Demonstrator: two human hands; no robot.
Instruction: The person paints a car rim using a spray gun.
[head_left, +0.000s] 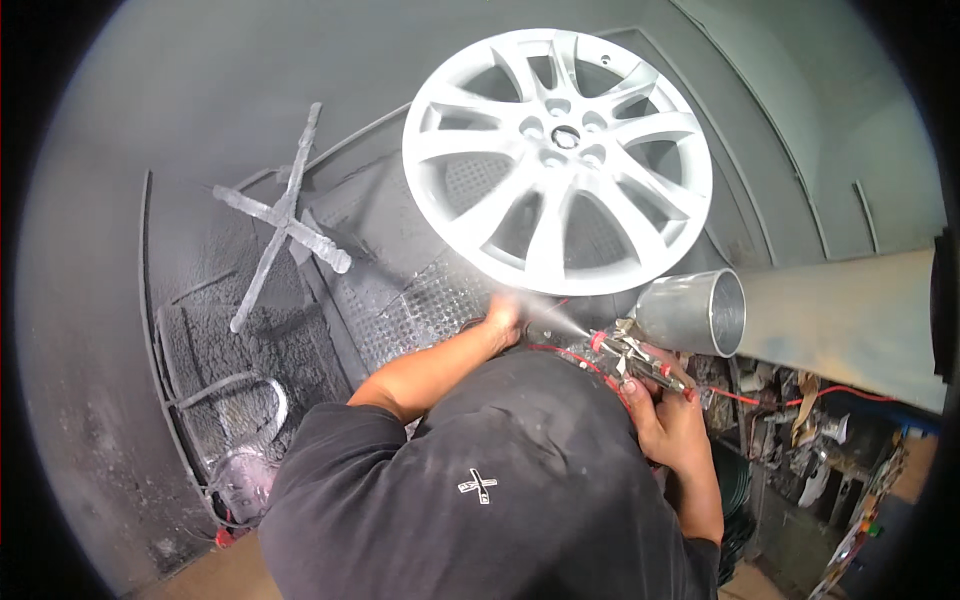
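My right hand [668, 425] is closed around a spray gun [630, 355] with red rings, its nozzle pointing up and left. A pale mist fans from the nozzle past the near edge of a white multi-spoke car wheel [545, 235]. Against the gun's far side is an open silvery metal cup [690, 312]; whether the two are joined is unclear. My left hand [505, 318] reaches under the wheel's near rim, where mist blurs it and its fingers are hidden. What it touches does not show.
A red hose [745, 400] runs right from the gun. Left of the wheel stands a paint-crusted cross-shaped stand [285, 220]. Beneath lies a perforated grate [430, 310]. A cluttered shelf [800, 450] is at the right, below a pale panel [840, 320]. Grey walls surround the space.
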